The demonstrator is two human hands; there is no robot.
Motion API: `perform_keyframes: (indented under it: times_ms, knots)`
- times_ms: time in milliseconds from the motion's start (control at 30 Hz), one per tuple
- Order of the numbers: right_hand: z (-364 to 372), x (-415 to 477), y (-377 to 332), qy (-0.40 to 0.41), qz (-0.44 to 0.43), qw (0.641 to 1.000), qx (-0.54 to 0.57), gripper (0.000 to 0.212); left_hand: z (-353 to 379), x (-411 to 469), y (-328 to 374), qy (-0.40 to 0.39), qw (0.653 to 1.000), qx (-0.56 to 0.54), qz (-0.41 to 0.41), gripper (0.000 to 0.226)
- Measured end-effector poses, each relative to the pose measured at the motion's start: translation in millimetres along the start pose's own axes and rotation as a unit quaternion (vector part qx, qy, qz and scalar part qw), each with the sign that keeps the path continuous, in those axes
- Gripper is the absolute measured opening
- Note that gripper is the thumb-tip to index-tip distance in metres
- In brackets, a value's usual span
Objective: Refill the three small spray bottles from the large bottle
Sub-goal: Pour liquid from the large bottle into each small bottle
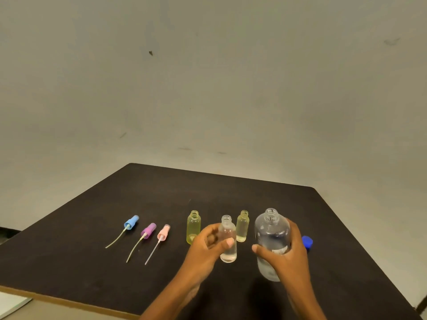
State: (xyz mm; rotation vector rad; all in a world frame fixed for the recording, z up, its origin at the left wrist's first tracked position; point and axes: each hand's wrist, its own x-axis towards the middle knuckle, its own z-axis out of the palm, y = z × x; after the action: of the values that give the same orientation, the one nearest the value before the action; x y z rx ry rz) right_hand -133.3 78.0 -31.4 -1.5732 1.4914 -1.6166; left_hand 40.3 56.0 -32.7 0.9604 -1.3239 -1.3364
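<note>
Large bottle: the clear large bottle point(271, 236) is at lower right of the frame, upright, its neck open and uncapped, with clear liquid in its lower part. Whether it rests on the tabletop or is lifted cannot be told.
Right hand: the right hand point(287, 255) grips the large bottle around its lower half, thumb across the front and fingers wrapped round the back.
Clear bottle: the small clear bottle point(228, 236) is just left of the large bottle, upright, with an open neck.
Left hand: the left hand point(206, 247) holds the clear bottle, with the thumb pressed on its front and the fingers curled behind.
Yellow bottles: two small yellow-tinted bottles stand open-necked behind the hands. The left yellow bottle point(193, 225) is beside the left hand and the right yellow bottle point(242, 225) is between the clear bottle and the large bottle.
Blue cap: a blue cap point(307, 242) lies on the tabletop just right of the right hand, partly hidden by it.
Sprayers: three spray heads lie in a row at left centre, tubes pointing to lower left. They are the blue sprayer point(131, 222), the purple sprayer point(148, 230) and the pink sprayer point(163, 232).
Tabletop: a dark tabletop point(92, 262) with a pale edge fills the lower frame.
Wall: a plain grey wall point(208, 77) fills the upper frame.
</note>
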Motion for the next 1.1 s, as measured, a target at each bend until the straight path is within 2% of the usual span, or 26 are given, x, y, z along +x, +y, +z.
perform_keyframes:
  times_ms: [200,333,467,633,767,867,1100]
  knots:
    - [9,-4,24,0.03,0.037,0.998,0.038,0.06,11,38,-29,0.059,0.998,0.003,-0.004,0.028]
    - [10,4,42,0.053,0.064,0.996,0.039,0.073,17,59,-45,0.109,0.994,-0.012,0.004,0.029]
    - [14,10,49,0.06,0.079,0.994,0.041,0.071,21,76,-57,0.148,0.989,-0.006,0.018,0.032]
    - [22,19,57,0.072,0.099,0.992,0.028,0.082,23,91,-64,0.157,0.987,0.012,0.033,0.033]
    - [21,16,61,0.075,0.074,0.994,0.042,0.065,21,99,-68,0.158,0.986,0.032,0.036,0.034]
    - [19,13,59,0.072,0.054,0.995,0.041,0.063,20,102,-71,0.155,0.986,0.039,0.043,0.033]
    - [22,17,56,0.09,0.052,0.993,0.052,0.08,19,105,-79,0.15,0.985,0.062,0.052,0.034]
